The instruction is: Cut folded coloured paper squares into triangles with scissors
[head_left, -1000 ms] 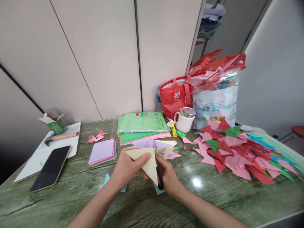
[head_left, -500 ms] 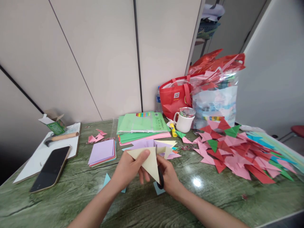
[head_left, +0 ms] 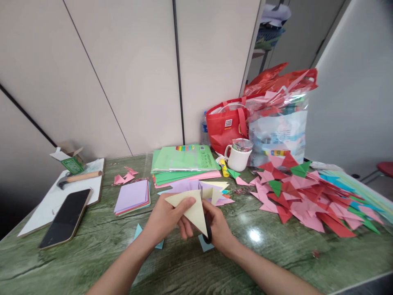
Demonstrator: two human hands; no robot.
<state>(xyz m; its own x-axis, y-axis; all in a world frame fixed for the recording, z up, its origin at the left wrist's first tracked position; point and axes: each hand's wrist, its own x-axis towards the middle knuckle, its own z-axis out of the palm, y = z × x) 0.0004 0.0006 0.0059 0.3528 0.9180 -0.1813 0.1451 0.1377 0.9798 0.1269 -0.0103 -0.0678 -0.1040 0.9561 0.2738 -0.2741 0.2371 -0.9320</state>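
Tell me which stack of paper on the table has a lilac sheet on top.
The small square stack, left of the hands. The bigger stack behind it is topped by a green pack.

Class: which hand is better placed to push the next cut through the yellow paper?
Right, probably. The right hand holds the scissors, blades at the yellow paper; the left hand only pinches the sheet.

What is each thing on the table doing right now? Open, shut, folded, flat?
Left hand: shut on the cream paper, folded into a triangle.
Right hand: shut on the scissors, blades up along the paper's edge.
Phone: lying flat, screen dark.
Small green box: flap open.
White mug: upright, foil over its top.
Red bag: standing, open.
Paper triangles: loose in a heap.
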